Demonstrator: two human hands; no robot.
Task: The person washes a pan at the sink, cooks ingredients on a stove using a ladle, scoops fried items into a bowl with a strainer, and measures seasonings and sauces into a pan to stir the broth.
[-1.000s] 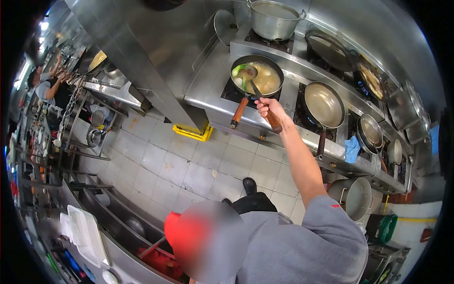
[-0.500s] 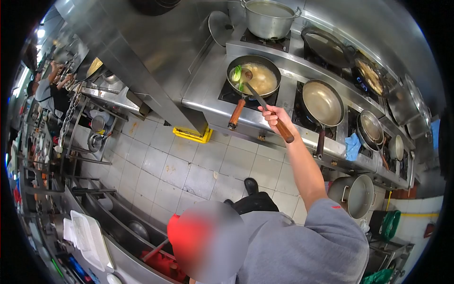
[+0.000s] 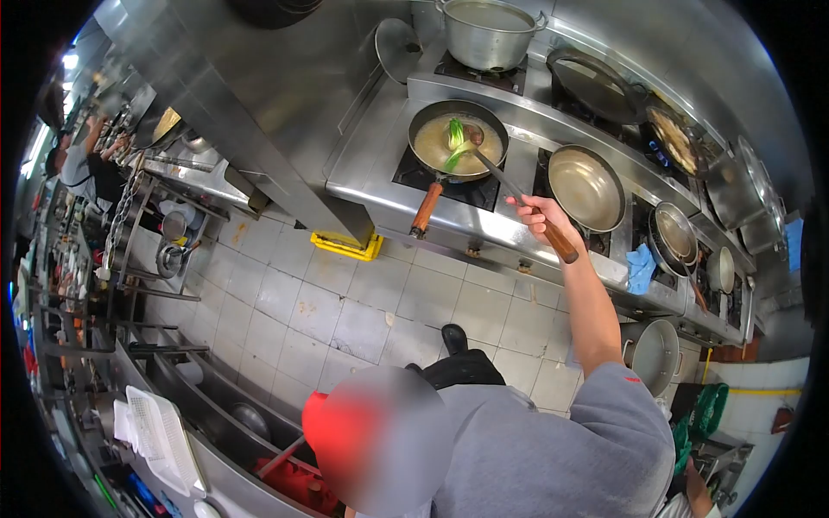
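My right hand (image 3: pixel 540 217) is closed around the wooden handle of a ladle (image 3: pixel 503 175). The ladle slants down to the left, and its bowl lies in a dark frying pan (image 3: pixel 418 158) on a burner. Pale, cloudy broth (image 3: pixel 436 138) fills the pan, with pieces of green leafy vegetable (image 3: pixel 456 138) beside the ladle bowl. The pan's wooden handle (image 3: pixel 427 209) points toward me, and no hand is on it. My left hand is out of view.
Right of the pan sit a second pan (image 3: pixel 585 190), a blue cloth (image 3: pixel 640 269) and smaller pans (image 3: pixel 676 233). A large pot (image 3: pixel 490 39) stands behind. A yellow crate (image 3: pixel 347 247) is on the floor. Another person's arm (image 3: pixel 696 490) shows at lower right; a co-worker (image 3: pixel 82 168) stands far left.
My right hand has moved right and slightly down with the ladle. The ladle bowl and the green vegetable have shifted right in the pan. Another person's arm has appeared at lower right.
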